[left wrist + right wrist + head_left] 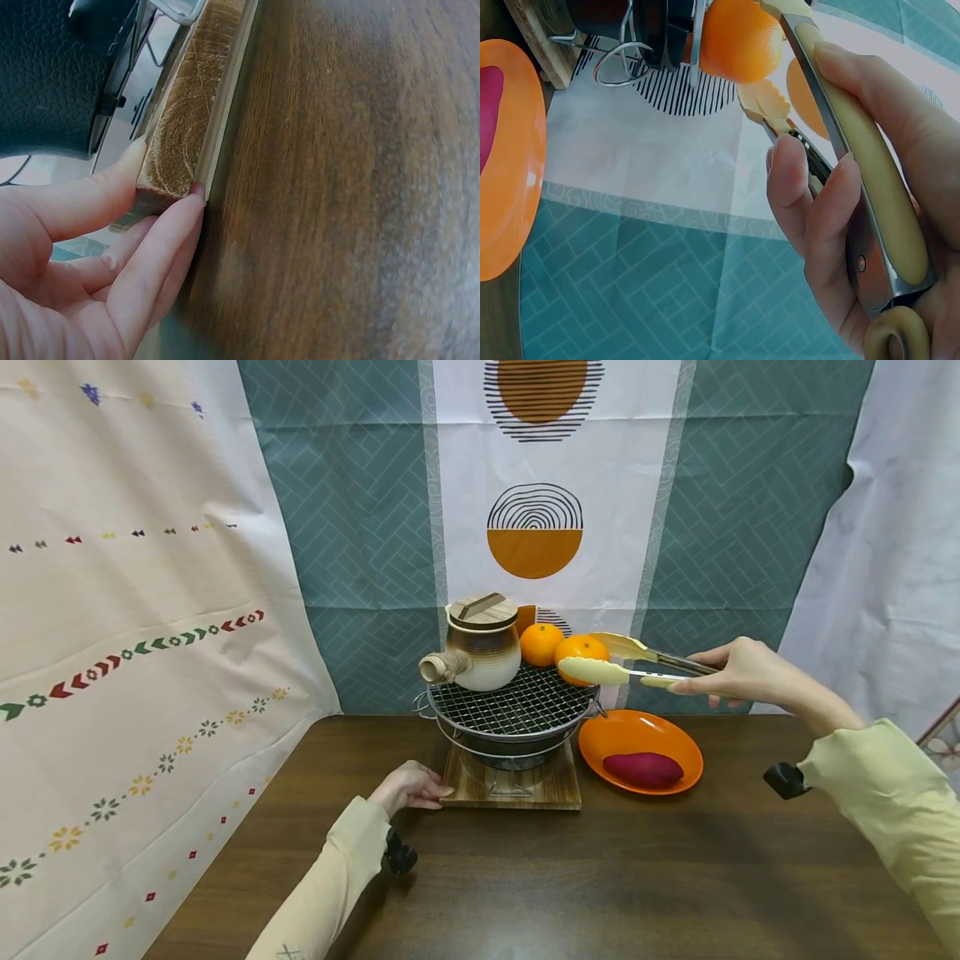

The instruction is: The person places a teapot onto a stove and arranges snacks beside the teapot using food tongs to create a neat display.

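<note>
Only head view pairs left grip (409, 786) pinching board (557, 787) with right grip (750, 673) clasping tongs (615, 673).

Grill (517, 710): dark metal mesh, shiny wire, matt blk body w/ pebbled texture. Below grill, wood board (555, 792), rough end grain. On grill, ceramic-look. pot (491, 668), ribbed, w/ matt wood lid (501, 614) & rough rope-wrapped handle (452, 665); oranges (585, 647) w/ slightly glossy skin. R of grill: tongs (881, 191), polished metal, smooth matt yellow plastic-look. grips; plate (682, 742), smooth glossy plastic-look.; sweet potato (643, 770), dull skin. Under grill & board, desk (675, 877), satin wood-grain. Behind grill, creased matt cloth (360, 518).
</note>
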Tool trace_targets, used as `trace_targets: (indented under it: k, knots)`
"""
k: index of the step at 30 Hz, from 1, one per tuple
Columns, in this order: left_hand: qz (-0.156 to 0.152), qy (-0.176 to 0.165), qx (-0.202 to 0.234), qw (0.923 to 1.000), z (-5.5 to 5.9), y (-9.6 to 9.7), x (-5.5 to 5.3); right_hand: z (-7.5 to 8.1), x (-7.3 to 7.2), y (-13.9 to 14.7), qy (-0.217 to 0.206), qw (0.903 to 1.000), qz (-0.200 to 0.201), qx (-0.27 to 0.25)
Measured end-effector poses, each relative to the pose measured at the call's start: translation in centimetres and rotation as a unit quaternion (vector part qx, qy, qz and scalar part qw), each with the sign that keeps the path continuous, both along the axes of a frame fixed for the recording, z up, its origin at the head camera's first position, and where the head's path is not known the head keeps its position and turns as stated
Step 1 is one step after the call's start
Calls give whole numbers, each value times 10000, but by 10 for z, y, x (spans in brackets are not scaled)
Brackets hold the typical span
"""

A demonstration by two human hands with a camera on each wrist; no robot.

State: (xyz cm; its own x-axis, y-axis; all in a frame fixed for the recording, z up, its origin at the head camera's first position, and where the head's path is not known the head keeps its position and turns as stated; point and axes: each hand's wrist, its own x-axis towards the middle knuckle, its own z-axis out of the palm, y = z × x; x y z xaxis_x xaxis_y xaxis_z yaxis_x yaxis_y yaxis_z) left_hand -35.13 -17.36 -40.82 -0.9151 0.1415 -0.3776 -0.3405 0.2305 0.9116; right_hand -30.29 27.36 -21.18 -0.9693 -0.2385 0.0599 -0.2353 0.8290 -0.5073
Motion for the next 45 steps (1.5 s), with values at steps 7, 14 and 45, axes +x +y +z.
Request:
trace_targets:
  k: [7,14,45]
  knots:
    - [-21,65,11,10000,-1,0,0,2,0,-2,-29,10000,56,1]
    - [3,61,-7,10000,0,0,0,2,-2,-4,-6,9999,131,25]
    - [117,21,-85,9999,-1,1,-1,4,1,-8,-45,9997,213,140]
